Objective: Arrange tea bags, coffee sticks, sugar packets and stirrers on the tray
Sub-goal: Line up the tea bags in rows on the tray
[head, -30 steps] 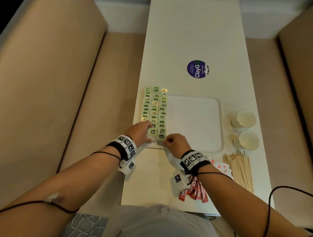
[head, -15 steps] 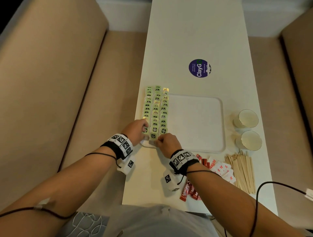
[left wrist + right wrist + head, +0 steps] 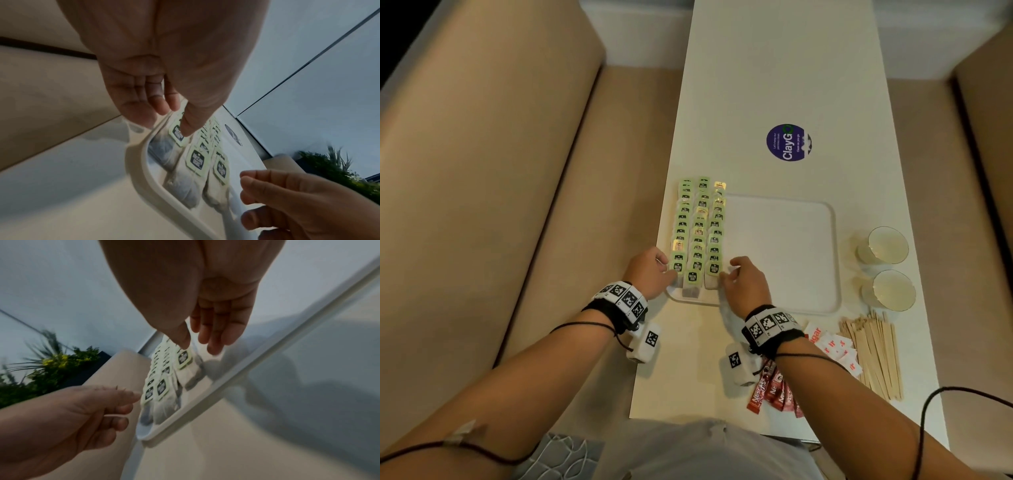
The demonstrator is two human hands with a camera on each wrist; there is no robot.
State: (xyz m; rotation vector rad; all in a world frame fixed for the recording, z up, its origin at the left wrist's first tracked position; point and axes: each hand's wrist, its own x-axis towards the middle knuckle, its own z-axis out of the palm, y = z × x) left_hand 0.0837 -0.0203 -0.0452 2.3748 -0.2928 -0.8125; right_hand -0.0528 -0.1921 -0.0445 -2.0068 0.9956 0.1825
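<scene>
Sitting at the tray's (image 3: 784, 305) near-left corner, the L hand (image 3: 650, 272) is resting w/ loose fingers, thumb tip touching the nearest tea bag tag. Tea bags (image 3: 698, 226) are lying in 3 rows on the tray's left side. R hand (image 3: 744, 282) is hanging just beside the 3rd row, fingers relaxed, holding nothing. Coffee sticks (image 3: 774, 394), sugar packets (image 3: 832, 346) & stirrers (image 3: 876, 353) are waiting on the table, near the tray.

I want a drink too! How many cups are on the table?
2. Both stand on the table to the right of the tray: the far cup, and the near cup close beside it, just beyond the wooden stirrers.
</scene>
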